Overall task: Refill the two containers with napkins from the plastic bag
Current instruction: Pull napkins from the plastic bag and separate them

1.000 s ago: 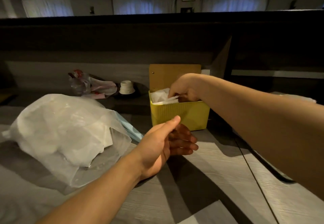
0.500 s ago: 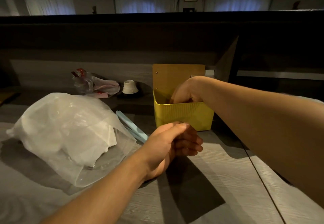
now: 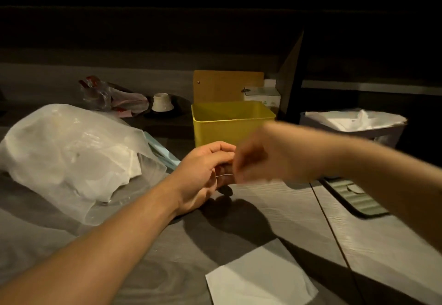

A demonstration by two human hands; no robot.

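Fingers (image 3: 221, 155) of left hand (image 3: 203, 173) are curled, thumb on top; a thin pale edge, maybe paper, shows btwn them, too small to identify. Right hand (image 3: 270, 156) is motion-blurred, just beside and touching the left w/ fingers bent toward it; can't tell if it holds anything. Both hands hover over the grey wood-grain table (image 3: 275, 214), just in front of the yellow container (image 3: 233, 125), which sits upright, its visible inside bare. Behind it, a tan board (image 3: 227, 86) and a small white box (image 3: 263, 95). Plastic bag (image 3: 67, 154) w/ white napkins inside lies at left, near left forearm. One flat white napkin (image 3: 260, 278) lies on table near bottom edge. At right, well apart, a second container (image 3: 354, 125) w/ white paper in it. Far left back: crumpled clear wrapper (image 3: 107, 94) and small white cup (image 3: 162, 101).
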